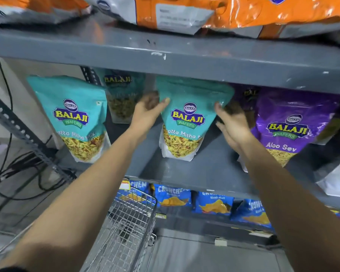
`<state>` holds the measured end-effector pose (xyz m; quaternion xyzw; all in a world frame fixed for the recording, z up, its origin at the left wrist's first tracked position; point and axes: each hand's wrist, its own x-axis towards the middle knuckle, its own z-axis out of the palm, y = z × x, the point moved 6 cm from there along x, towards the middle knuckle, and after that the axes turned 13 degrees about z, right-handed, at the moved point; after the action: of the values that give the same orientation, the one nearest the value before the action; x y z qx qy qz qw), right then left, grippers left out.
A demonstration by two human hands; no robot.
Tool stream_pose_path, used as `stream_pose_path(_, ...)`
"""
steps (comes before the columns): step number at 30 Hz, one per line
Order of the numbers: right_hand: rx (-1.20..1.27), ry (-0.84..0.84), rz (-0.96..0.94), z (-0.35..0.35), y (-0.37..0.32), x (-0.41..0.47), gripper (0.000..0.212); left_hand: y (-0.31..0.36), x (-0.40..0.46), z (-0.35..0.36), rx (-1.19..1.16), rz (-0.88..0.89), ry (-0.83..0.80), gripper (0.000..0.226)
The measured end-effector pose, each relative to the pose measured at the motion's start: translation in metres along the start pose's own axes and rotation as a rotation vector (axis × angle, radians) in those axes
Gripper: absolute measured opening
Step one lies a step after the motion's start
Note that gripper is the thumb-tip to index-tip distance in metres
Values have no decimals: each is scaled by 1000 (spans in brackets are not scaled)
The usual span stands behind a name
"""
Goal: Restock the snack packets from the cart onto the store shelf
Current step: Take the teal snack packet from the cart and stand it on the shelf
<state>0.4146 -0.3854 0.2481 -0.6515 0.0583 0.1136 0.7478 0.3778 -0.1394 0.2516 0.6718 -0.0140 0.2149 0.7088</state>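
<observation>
A teal snack packet point(186, 122) stands upright on the grey middle shelf point(200, 169). My left hand point(147, 112) grips its upper left edge, thumb on the front. My right hand point(232, 124) touches its upper right edge with the fingers spread. Another teal packet point(75, 118) stands to the left, and a third point(120, 99) sits further back between them. The wire cart point(130, 218) is below, between my forearms, and looks bare inside.
A purple Aloo Sev packet point(290, 126) stands right of my right hand. Orange packets point(185, 12) lie on the shelf above. Blue chip packets point(214, 205) line the shelf below. Black cables point(14, 173) hang at the left beside the shelf's slotted post.
</observation>
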Motion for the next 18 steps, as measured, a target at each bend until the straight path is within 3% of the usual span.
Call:
stream_pose_path(3, -235, -67, 198, -3, 65, 5, 83, -63, -31, -8, 112, -201, -184, 86)
stream_pose_path(4, -320, -110, 244, 1, 84, 3, 94, -79, -42, -5, 146, -234, -275, 89)
stream_pose_path(6, -429, -169, 248, 12, 114, -2, 88, -97, -56, 1, 188, -255, -372, 83)
stream_pose_path(9, -434, -93, 183, 21, 131, -12, 84, -97, -64, -10, 278, -214, -275, 79)
stream_pose_path(18, -502, -79, 75, 36, 148, -45, 74, -80, -97, -38, 274, -147, -268, 57)
